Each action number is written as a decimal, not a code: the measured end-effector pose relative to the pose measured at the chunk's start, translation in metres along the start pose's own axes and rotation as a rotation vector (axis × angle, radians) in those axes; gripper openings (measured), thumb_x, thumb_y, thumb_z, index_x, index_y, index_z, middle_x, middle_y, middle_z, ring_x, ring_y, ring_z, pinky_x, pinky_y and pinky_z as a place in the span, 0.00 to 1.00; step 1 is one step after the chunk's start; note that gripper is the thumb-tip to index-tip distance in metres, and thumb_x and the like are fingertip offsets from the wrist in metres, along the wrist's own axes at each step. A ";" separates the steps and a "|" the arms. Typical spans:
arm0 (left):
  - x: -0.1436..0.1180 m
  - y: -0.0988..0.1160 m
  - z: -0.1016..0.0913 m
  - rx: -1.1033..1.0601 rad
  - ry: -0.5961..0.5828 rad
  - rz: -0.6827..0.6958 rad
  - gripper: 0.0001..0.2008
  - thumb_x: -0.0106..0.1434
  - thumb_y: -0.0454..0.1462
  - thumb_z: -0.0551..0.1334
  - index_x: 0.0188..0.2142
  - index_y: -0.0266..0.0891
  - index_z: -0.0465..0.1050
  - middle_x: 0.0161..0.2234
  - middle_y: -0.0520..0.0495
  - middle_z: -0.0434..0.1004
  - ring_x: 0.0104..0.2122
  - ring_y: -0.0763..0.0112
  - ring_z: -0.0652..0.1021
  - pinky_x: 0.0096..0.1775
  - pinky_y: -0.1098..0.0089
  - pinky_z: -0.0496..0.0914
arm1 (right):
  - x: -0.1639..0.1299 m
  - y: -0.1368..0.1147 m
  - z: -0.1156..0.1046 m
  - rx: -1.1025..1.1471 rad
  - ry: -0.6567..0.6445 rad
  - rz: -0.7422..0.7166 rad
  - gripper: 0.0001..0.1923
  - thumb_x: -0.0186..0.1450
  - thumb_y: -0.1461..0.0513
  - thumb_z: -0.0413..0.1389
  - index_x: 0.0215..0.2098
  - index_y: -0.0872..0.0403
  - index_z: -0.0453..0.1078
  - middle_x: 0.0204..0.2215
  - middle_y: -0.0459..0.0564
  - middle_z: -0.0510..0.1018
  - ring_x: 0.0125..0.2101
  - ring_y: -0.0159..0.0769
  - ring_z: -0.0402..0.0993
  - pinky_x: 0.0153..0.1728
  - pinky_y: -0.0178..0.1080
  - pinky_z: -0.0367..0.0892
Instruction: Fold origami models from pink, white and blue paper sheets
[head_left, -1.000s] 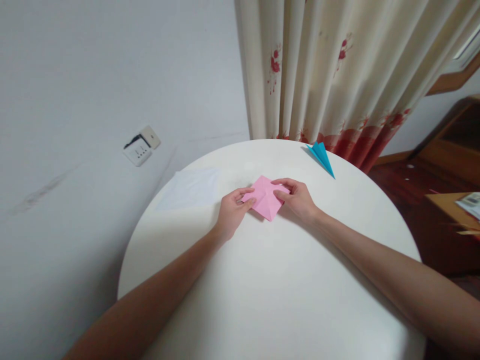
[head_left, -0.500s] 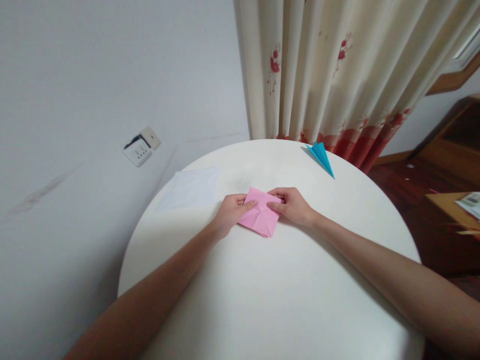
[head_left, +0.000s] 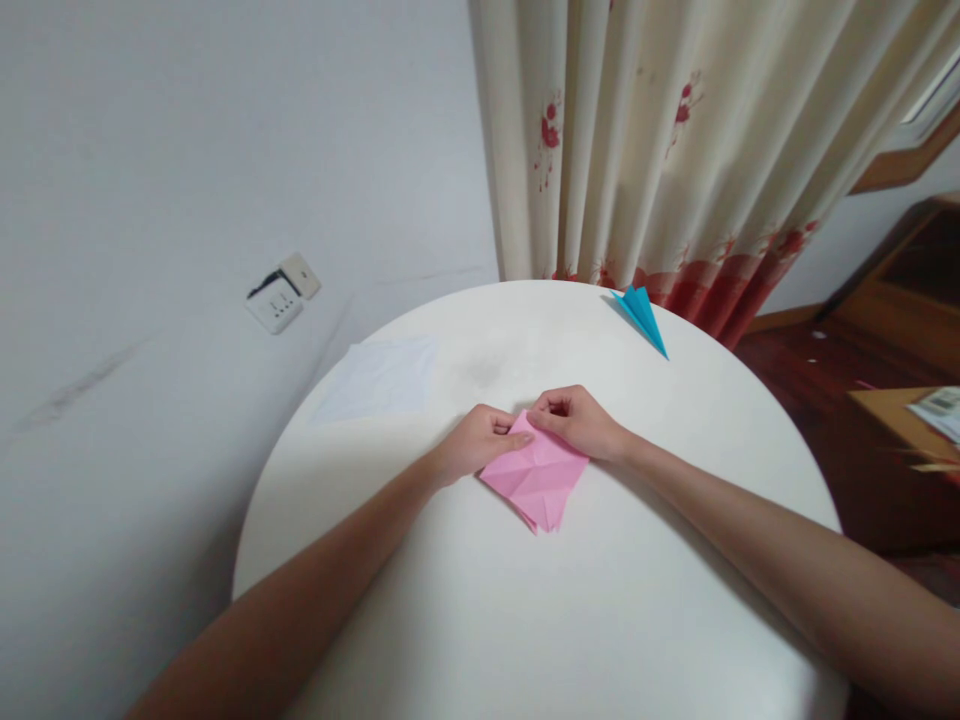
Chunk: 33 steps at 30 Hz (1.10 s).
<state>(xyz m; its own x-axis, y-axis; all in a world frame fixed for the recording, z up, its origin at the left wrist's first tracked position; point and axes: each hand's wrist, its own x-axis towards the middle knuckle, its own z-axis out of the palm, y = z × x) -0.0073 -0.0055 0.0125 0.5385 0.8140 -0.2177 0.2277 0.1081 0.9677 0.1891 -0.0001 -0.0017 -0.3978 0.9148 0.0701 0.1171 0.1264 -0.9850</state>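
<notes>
A folded sheet of pink paper [head_left: 538, 475] is held low over the middle of the table, showing creases and a roughly diamond outline. Its lower tip is slightly split into layers. My left hand [head_left: 480, 443] pinches its upper left edge, thumb on top and fingers underneath. At the top corner my right hand [head_left: 574, 418] grips the paper between thumb and curled fingers. The two thumbs are close together. The underside of the paper and some fingertips are hidden.
The round white table [head_left: 525, 620] stands against a wall with a socket [head_left: 275, 304]. On it lie a thin white sheet [head_left: 375, 378] at the left and a blue paper plane [head_left: 643, 318] at the back right. A patterned curtain [head_left: 637, 150] hangs behind.
The pink paper has come nearer to me and turned, and its lower end has spread slightly. My right hand has shifted from the right edge to the top corner.
</notes>
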 end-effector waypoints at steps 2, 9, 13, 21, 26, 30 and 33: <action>0.000 0.001 0.000 0.033 -0.032 0.013 0.19 0.54 0.50 0.69 0.26 0.34 0.76 0.23 0.48 0.73 0.21 0.74 0.69 0.24 0.74 0.56 | 0.000 0.000 0.001 0.008 -0.024 -0.009 0.17 0.60 0.51 0.59 0.27 0.58 0.72 0.22 0.46 0.72 0.22 0.30 0.64 0.24 0.34 0.59; 0.004 -0.005 -0.001 0.133 -0.006 0.095 0.25 0.61 0.56 0.60 0.22 0.35 0.71 0.19 0.51 0.66 0.20 0.75 0.63 0.24 0.73 0.53 | 0.002 0.003 0.004 -0.045 -0.006 -0.041 0.15 0.61 0.52 0.58 0.26 0.56 0.70 0.22 0.45 0.71 0.23 0.30 0.62 0.25 0.34 0.58; 0.007 -0.009 -0.001 0.112 0.063 0.080 0.26 0.61 0.57 0.59 0.23 0.35 0.71 0.19 0.52 0.66 0.20 0.74 0.63 0.24 0.72 0.53 | 0.002 0.005 0.003 -0.102 0.019 -0.061 0.17 0.63 0.52 0.55 0.24 0.56 0.68 0.20 0.43 0.68 0.22 0.29 0.60 0.24 0.34 0.55; 0.008 -0.010 0.000 0.042 0.242 0.101 0.22 0.60 0.52 0.63 0.26 0.34 0.75 0.23 0.49 0.71 0.24 0.72 0.67 0.27 0.72 0.57 | 0.003 0.003 -0.007 -0.220 0.046 -0.101 0.18 0.65 0.52 0.53 0.23 0.55 0.65 0.19 0.42 0.63 0.22 0.28 0.56 0.23 0.34 0.52; 0.010 -0.013 -0.001 -0.049 0.273 0.132 0.17 0.56 0.49 0.68 0.30 0.35 0.78 0.28 0.48 0.76 0.28 0.70 0.72 0.31 0.72 0.62 | 0.002 0.004 -0.004 -0.260 0.030 -0.106 0.18 0.65 0.52 0.52 0.23 0.55 0.65 0.19 0.42 0.63 0.22 0.29 0.56 0.23 0.34 0.52; 0.012 -0.018 -0.003 -0.056 0.296 0.101 0.19 0.58 0.50 0.66 0.28 0.35 0.77 0.26 0.48 0.74 0.26 0.71 0.70 0.29 0.72 0.61 | 0.002 0.006 -0.002 -0.253 0.029 -0.106 0.18 0.65 0.51 0.52 0.23 0.55 0.66 0.19 0.42 0.64 0.22 0.29 0.56 0.23 0.34 0.52; 0.013 -0.019 -0.002 -0.068 0.318 0.099 0.20 0.59 0.51 0.65 0.25 0.34 0.75 0.24 0.49 0.72 0.24 0.72 0.69 0.27 0.72 0.60 | 0.002 0.006 -0.002 -0.246 0.032 -0.098 0.19 0.65 0.51 0.52 0.23 0.55 0.65 0.19 0.42 0.64 0.22 0.29 0.56 0.23 0.34 0.52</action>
<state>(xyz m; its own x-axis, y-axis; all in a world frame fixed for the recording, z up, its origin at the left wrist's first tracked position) -0.0064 0.0043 -0.0083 0.2726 0.9586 -0.0817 0.1266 0.0485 0.9908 0.1907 0.0036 -0.0074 -0.3900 0.9046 0.1721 0.2982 0.3010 -0.9058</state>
